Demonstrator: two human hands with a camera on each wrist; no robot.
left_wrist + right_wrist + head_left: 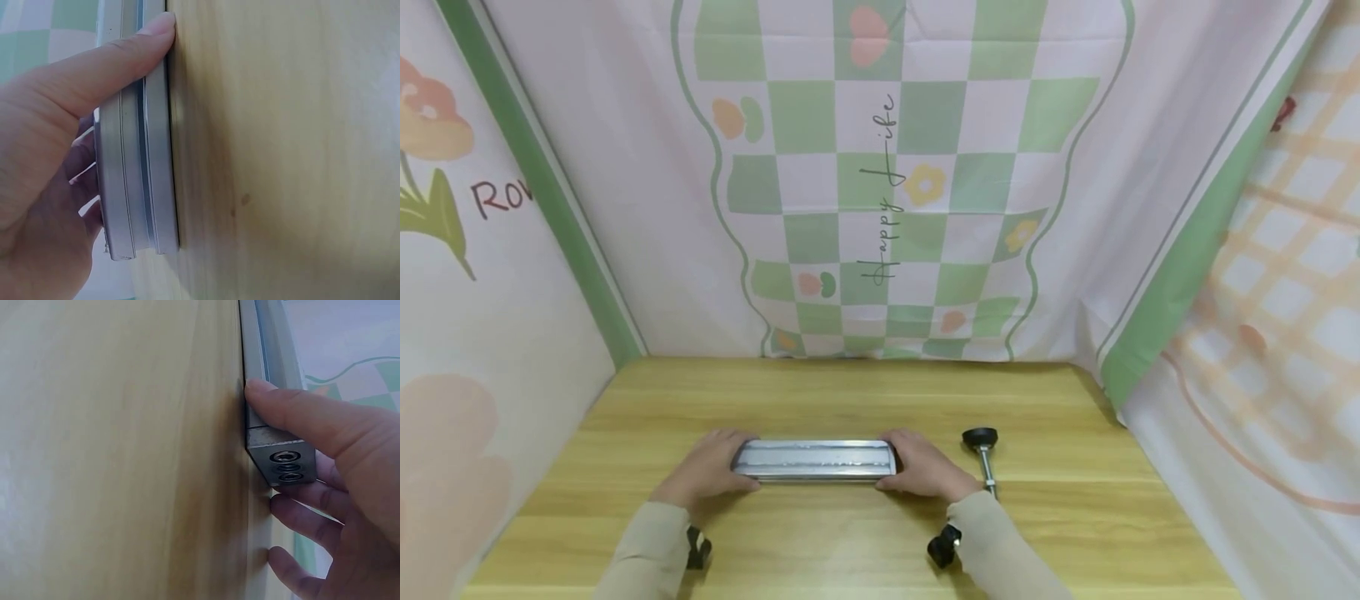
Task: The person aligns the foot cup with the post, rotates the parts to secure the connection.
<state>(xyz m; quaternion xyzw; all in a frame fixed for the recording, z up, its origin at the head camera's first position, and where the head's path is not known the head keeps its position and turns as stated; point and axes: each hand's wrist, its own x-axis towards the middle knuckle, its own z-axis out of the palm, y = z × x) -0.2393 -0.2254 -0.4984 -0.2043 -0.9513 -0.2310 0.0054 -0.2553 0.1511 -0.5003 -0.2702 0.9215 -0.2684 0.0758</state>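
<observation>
A silver aluminium profile with grooves along its length lies crosswise on the wooden table. My left hand grips its left end, the thumb along the near side and the fingers round the far side. At the other end my right hand holds it the same way. In the right wrist view, a flat end plate with round screw holes shows under the right thumb. The left wrist view has the grooved side passing beneath the left thumb, its lower edge against the tabletop.
A levelling foot with a black round base and threaded rod lies right of my right hand, partly behind the wrist. Black pieces show beside both sleeves. Printed cloth hangs behind the wooden table and along both sides.
</observation>
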